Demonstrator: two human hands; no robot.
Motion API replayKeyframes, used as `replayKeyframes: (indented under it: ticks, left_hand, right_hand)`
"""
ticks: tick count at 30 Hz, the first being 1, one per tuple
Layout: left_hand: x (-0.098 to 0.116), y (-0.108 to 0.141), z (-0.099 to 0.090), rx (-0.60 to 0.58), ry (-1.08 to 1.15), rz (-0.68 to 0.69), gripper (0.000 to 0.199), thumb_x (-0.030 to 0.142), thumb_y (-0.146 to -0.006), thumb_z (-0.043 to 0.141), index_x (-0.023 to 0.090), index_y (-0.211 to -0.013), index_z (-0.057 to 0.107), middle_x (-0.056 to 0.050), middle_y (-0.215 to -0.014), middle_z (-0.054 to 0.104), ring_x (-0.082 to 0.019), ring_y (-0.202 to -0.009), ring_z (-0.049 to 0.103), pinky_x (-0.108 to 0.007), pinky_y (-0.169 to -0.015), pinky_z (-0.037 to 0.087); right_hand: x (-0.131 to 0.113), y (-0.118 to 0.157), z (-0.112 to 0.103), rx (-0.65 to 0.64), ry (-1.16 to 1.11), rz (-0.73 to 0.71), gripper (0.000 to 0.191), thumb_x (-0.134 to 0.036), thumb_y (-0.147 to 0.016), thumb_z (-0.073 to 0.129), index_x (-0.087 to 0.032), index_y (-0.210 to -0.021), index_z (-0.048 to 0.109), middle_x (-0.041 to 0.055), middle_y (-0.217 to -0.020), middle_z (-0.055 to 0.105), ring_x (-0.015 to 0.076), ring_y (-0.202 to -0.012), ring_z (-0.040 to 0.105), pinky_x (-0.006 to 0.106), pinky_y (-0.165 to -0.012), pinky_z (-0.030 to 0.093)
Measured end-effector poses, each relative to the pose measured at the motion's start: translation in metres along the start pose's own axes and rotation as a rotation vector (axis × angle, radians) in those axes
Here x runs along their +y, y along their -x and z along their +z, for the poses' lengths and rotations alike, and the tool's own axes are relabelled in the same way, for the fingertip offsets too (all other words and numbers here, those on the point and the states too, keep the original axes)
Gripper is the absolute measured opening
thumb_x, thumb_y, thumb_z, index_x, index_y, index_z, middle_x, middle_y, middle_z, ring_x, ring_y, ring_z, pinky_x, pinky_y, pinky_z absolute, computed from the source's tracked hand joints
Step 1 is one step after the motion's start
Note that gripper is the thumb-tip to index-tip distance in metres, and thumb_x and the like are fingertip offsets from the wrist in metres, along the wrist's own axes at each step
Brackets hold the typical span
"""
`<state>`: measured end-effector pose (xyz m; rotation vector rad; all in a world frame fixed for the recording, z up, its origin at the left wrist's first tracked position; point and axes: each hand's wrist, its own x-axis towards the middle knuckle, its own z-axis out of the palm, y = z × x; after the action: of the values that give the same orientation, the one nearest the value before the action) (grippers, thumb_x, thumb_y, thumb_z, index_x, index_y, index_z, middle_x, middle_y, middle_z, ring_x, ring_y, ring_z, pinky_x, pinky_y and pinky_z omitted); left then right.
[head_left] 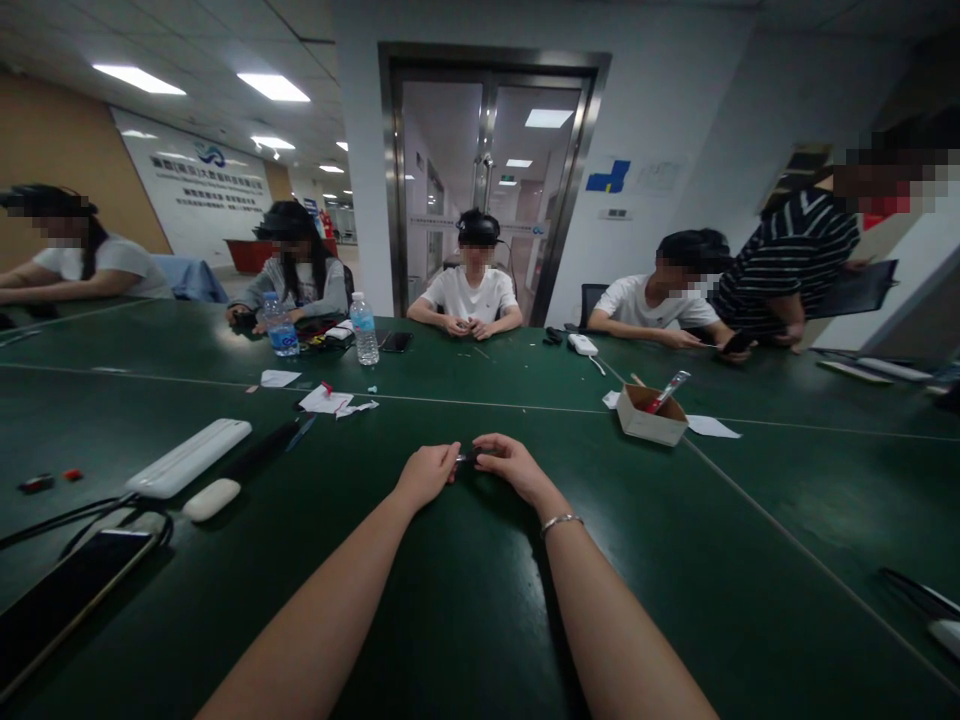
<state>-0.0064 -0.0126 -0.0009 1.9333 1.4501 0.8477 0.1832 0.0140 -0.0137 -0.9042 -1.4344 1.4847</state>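
A: Small dark object [469, 457], too tiny and dim to identify, pinched between both hands just above the green table [480, 600], straight ahead.

B: Left hand [429, 472]?

A: Curled, fingertips closed on the object's left end. Right hand [511, 463] likewise bent, fingertips pressed on the right end. Silver bracelet [561, 521] round the right wrist.

B: Around them?

A: Off to the right, an open cardboard box [651, 413] with a red-and-white stick leaning out, white paper [712, 427] beside it. To the left, a long white case [187, 457], a white oval piece [211, 499] just below it, a dark phone [71, 590] near the table edge with black cables alongside.

B: Farther out?

A: Two water bottles [364, 329] standing mid-table, paper scraps [328, 401] nearer. Across the table, other people seated, hands resting on the surface; glass doors [487, 170] behind.
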Motion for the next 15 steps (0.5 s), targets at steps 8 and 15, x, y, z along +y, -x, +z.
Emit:
replayKeyframes:
  ticks: [8,15]
  left_hand:
    - [-0.0013,-0.0008,0.0001,0.012,-0.003,0.000,0.052,0.057,-0.084,0.026,0.019,-0.072,0.060,-0.001,-0.063,0.060,-0.015,-0.057,0.054,-0.024,-0.055,0.034]
    - [-0.0023,-0.0028,0.0023,0.006,-0.033,0.011,0.053,0.056,-0.084,0.025,0.019,-0.071,0.060,0.000,-0.059,0.059,-0.014,-0.055,0.052,-0.024,-0.055,0.033]
  right_hand:
    - [-0.0019,0.0006,0.0039,0.007,-0.078,0.029,0.037,-0.021,-0.060,0.075,-0.015,-0.095,0.063,0.0040,-0.092,0.062,0.0122,-0.080,0.063,0.029,-0.080,0.052]
    - [-0.0023,-0.0002,0.0066,0.032,-0.125,0.057,0.038,-0.024,-0.059,0.077,-0.014,-0.092,0.062,0.0042,-0.087,0.065,0.0136,-0.075,0.066,0.029,-0.074,0.055]
